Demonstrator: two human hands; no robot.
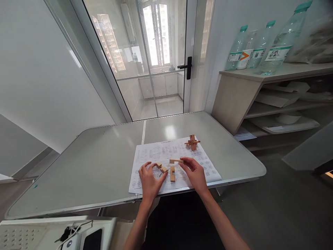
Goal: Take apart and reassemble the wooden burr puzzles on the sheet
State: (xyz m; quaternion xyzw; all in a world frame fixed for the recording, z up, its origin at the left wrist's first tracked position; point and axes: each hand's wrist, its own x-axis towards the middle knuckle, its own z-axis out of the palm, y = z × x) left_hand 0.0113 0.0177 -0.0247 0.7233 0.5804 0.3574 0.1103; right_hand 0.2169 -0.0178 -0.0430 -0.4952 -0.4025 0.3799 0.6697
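My left hand [151, 181] is at the left side of the printed sheet [145, 152], thumb and fingers curled round a notched wooden puzzle piece [163, 169]. Its fingertips hide part of the piece. Between thumb and forefinger, my right hand [194, 173] pinches the right end of another notched wooden puzzle piece [172, 161], held level. A third notched piece [172, 177] lies on the sheet between my hands, its long side pointing away from me. Near the sheet's far right corner sits a darker assembled wooden cross puzzle [192, 142] with markings on it.
The sheet lies on a grey-green folding table [111, 156]. A glass door [161, 86] stands behind it. Plastic bottles [277, 52] stand on a shelf unit [234, 93] at right. At lower left, a white tray [111, 225] holds a phone [93, 239] and keys [68, 233].
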